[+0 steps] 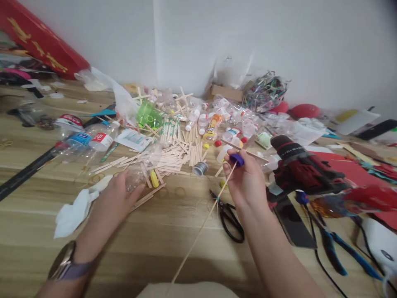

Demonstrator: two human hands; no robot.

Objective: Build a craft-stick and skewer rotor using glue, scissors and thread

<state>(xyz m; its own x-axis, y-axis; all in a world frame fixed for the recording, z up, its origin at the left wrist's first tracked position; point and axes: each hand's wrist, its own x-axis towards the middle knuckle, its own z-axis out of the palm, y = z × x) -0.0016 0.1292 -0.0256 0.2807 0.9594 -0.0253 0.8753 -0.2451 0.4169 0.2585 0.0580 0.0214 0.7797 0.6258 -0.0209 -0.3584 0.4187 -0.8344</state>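
Note:
My right hand pinches a purple bottle cap between thumb and fingers. From the cap a thin wooden skewer slants down toward the front edge of the view, with a small green band partway along it. On the left, my left hand is closed around a clear plastic bottle, whose far end blurs into the clutter behind. Black-handled scissors lie just beside my right wrist. A spool of grey wire and a yellow piece sit between the hands.
Craft sticks are heaped mid-table, with several plastic bottles around them. At right are a red power drill, a dark phone and blue-handled pliers. A white tissue lies left of my left arm.

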